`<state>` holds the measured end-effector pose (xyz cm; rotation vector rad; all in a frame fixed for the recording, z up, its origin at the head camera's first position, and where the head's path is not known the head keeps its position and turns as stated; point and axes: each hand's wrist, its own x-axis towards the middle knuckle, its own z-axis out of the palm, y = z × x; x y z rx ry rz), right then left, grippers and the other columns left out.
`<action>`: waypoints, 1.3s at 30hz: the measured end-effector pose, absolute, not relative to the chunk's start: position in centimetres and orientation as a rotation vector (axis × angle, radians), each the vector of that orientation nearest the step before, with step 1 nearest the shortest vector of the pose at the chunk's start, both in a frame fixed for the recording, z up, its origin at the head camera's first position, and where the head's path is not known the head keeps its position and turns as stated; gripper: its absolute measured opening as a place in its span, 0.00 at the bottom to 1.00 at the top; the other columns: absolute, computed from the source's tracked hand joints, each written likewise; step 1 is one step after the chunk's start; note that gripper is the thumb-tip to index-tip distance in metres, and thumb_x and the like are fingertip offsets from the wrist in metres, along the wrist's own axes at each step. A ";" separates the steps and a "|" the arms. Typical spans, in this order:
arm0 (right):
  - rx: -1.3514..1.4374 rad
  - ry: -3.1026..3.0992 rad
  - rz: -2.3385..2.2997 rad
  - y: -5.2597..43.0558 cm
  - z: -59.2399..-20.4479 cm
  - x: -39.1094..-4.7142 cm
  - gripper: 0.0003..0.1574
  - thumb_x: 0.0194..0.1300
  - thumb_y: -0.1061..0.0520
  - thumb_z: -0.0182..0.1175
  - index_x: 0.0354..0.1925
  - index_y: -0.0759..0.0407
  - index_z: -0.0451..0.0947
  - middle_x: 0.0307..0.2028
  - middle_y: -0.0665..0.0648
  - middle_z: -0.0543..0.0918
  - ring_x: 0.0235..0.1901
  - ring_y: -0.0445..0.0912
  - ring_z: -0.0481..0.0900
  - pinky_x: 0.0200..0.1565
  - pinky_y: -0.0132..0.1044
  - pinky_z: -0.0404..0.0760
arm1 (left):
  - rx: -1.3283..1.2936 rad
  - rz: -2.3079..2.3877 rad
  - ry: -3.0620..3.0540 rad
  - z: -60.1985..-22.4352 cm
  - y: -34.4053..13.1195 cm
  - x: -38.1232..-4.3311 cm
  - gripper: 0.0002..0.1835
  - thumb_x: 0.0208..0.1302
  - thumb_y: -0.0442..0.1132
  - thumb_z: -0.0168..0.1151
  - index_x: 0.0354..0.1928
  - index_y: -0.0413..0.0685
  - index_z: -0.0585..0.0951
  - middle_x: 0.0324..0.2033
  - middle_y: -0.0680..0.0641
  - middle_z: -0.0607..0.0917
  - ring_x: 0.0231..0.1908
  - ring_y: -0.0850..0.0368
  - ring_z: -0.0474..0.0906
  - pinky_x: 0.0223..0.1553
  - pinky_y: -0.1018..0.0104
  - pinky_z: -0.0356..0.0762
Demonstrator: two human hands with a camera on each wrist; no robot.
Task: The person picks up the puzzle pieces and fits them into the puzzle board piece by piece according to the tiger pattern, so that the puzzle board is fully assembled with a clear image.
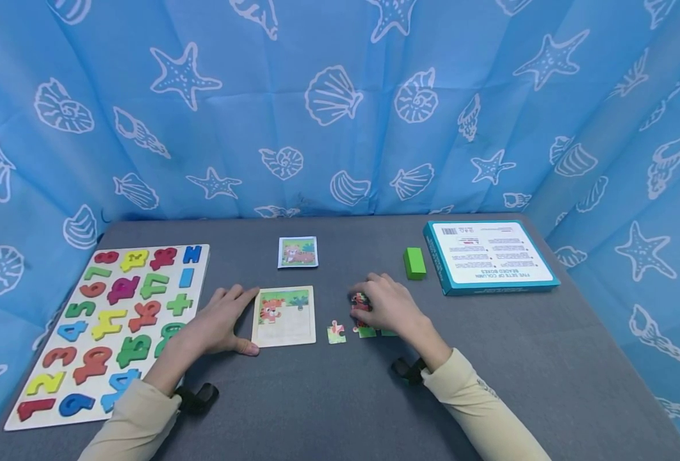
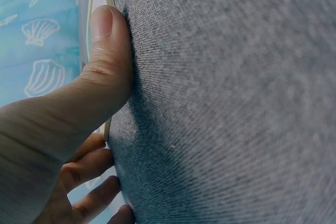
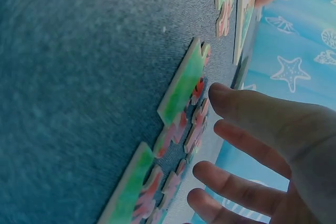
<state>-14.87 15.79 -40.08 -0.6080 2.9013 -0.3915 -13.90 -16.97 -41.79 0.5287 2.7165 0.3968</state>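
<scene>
A square wooden puzzle board lies flat in the head view, with tiger and greenery pieces fitted along its top and left side. My left hand rests at its left edge, the thumb near the lower corner and the forefinger near the upper one. Loose jigsaw pieces lie to the board's right: one apart, others grouped under my right hand. The right wrist view shows that hand's fingers spread above the pieces, holding none; a green-edged piece lies closest below the thumb. In the head view the hand partly hides the group.
A number board with coloured numerals fills the table's left side, partly under my left forearm. Behind the puzzle lies a small picture card. A green block and a teal-edged box sit at the back right.
</scene>
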 end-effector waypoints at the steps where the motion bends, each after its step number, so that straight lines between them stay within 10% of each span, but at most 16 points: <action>1: -0.603 2.897 -0.394 15.8 -40.1 -14.9 0.23 0.63 0.48 0.72 0.56 0.52 0.86 0.47 0.58 0.84 0.40 0.49 0.76 0.34 0.38 0.70 | 0.529 0.397 2.716 -41.8 -17.0 -13.9 0.62 0.45 0.63 0.81 0.77 0.41 0.63 0.62 0.37 0.73 0.52 0.44 0.67 0.53 0.45 0.72; 39: -0.516 2.881 -0.510 14.9 -40.7 -15.4 0.17 0.62 0.53 0.70 0.49 0.55 0.88 0.46 0.59 0.87 0.33 0.47 0.72 0.26 0.36 0.62 | 0.517 0.379 2.704 -41.5 -16.8 -13.8 0.62 0.44 0.64 0.81 0.77 0.41 0.63 0.62 0.37 0.73 0.53 0.43 0.67 0.53 0.43 0.73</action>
